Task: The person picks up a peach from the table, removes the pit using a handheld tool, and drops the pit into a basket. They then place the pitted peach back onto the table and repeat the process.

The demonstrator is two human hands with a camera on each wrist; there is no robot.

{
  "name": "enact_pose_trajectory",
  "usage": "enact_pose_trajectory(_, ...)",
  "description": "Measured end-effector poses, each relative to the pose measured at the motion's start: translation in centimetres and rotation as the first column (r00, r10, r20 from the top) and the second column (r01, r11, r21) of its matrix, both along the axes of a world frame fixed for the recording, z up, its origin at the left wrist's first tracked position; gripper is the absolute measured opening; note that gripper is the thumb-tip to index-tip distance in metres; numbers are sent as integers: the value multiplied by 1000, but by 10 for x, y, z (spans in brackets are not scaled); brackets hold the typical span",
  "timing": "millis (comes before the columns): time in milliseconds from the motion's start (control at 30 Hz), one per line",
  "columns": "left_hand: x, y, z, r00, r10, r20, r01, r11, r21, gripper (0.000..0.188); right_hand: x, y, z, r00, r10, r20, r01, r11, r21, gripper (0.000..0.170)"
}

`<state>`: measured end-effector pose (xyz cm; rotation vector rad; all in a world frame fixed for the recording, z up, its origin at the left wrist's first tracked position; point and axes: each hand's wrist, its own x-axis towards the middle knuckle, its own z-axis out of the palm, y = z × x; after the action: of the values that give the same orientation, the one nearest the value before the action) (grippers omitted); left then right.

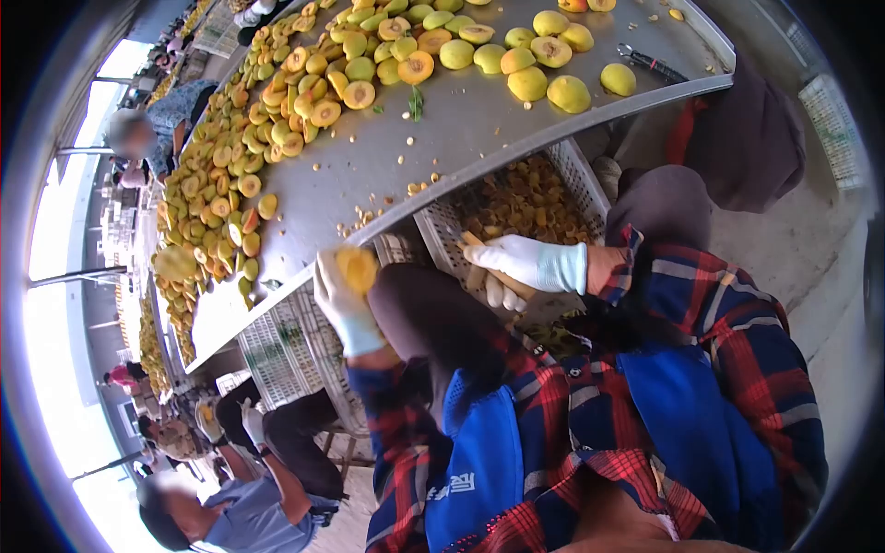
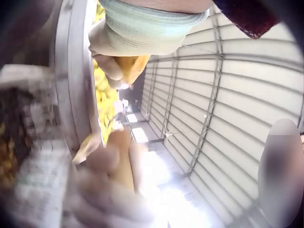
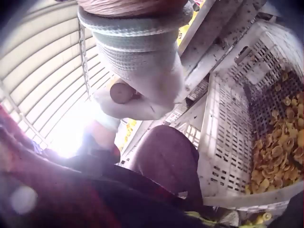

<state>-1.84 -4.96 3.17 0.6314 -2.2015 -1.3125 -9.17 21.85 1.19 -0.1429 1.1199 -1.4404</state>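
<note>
Evidently the right hand [image 1: 524, 264] has its grip clamped round a wooden handle [image 1: 513, 284], long axis slanting upper left to lower right in the head view; its working end I cannot tell; leftward, well apart, the left hand [image 1: 337, 293] has its grip on a fruit half [image 1: 358, 270], cut face seemingly upward, no clear long axis; beyond stretches the tabletop [image 1: 323, 198].

Fruit [image 1: 230, 184] lies along the desk's [image 1: 350, 189] left edge, a tool [image 1: 651, 64] near its right corner, a crate [image 1: 585, 175] below its front.
</note>
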Motion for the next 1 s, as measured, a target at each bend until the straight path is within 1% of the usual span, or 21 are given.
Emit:
enact_pose_trajectory(33, 6, -22, 2, 983, 117, 143, -137, 980, 143, 39, 0, 1, -2, 999, -12, 50, 12, 1000, 5, 53)
enact_pose_trajectory(67, 20, -41, 8, 929, 115, 352, 1, 949, -315, 45, 1, 1, -1, 997, -18, 74, 19, 1000, -12, 54)
enact_pose_trajectory(100, 23, -56, 12, 856, 184, 484, 49, 902, -430, 49, 1, 1, 0, 995, -15, 102, 20, 999, -45, 53)
enact_pose_trajectory(167, 8, -58, 32, 808, 183, 561, 166, 842, -514, 49, 2, -1, 1, 984, -29, 175, 53, 990, -133, 48)
enact_pose_trajectory(200, -8, -59, 38, 817, 89, 569, 213, 872, -442, 46, 0, -1, 4, 981, -25, 193, 51, 990, -130, 44)
enact_pose_trajectory(233, -28, -63, 35, 819, 82, 568, 221, 868, -444, 46, 1, -1, 7, 988, -30, 153, 45, 994, -97, 38)
enact_pose_trajectory(300, -81, -67, 27, 908, -166, 384, 339, 832, -440, 47, -2, 2, 21, 1000, 4, 11, -3, 993, -116, 32)
enact_pose_trajectory(333, -111, -66, 25, 891, -143, 430, 352, 817, -457, 49, -3, 2, 29, 998, 10, -68, -16, 997, -80, 27)
enact_pose_trajectory(367, -143, -61, 24, 873, -119, 473, 366, 801, -473, 53, -6, 1, 35, 999, 6, -54, -10, 997, -76, 28)
enact_pose_trajectory(433, -206, -59, 1, 940, -57, 337, 307, 572, -761, 57, -11, -2, 35, 999, -16, 43, 19, 997, -72, 26)
enact_pose_trajectory(467, -230, -56, -4, 940, -71, 333, 313, 566, -763, 57, -13, -3, 34, 999, -31, 39, 34, 997, -74, 26)
enact_pose_trajectory(533, -271, -51, -14, 935, -26, 353, 333, 404, -852, 57, -15, -4, 28, 978, -68, 197, 90, 991, -102, 25)
enact_pose_trajectory(567, -290, -44, -20, 934, 74, 348, 282, 444, -851, 55, -15, -5, 25, 984, -108, 143, 121, 988, -91, 25)
enact_pose_trajectory(633, -314, -54, -35, 937, 52, 344, 281, 471, -836, 55, -16, -10, 24, 992, -122, 30, 122, 992, -20, 25)
enact_pose_trajectory(700, -327, -61, -46, 947, 53, 318, 245, 524, -816, 49, -17, -9, 19, 992, -117, 45, 120, 991, -63, 27)
enact_pose_trajectory(767, -328, -59, -44, 929, 96, 357, 254, 536, -805, 46, -20, -7, 27, 994, -106, 30, 108, 993, -56, 27)
enact_pose_trajectory(833, -326, -59, -49, 943, 125, 309, 180, 589, -788, 47, -23, -7, 31, 995, -96, 14, 96, 995, -37, 29)
enact_pose_trajectory(867, -326, -62, -50, 926, 123, 356, 201, 639, -743, 54, -23, -6, 32, 995, -100, 8, 100, 994, -42, 29)
enact_pose_trajectory(900, -326, -65, -51, 928, 125, 350, 195, 637, -746, 54, -23, -7, 33, 992, -129, -17, 128, 991, -36, 31)
enact_pose_trajectory(967, -317, -82, -59, 870, 65, 488, 234, 819, -525, 60, -20, -8, 33, 989, -146, -39, 144, 989, -38, 32)
enact_pose_trajectory(1000, -313, -94, -69, 863, -11, 505, 289, 830, -477, 55, -20, -8, 33, 982, -189, -24, 186, 978, -92, 33)
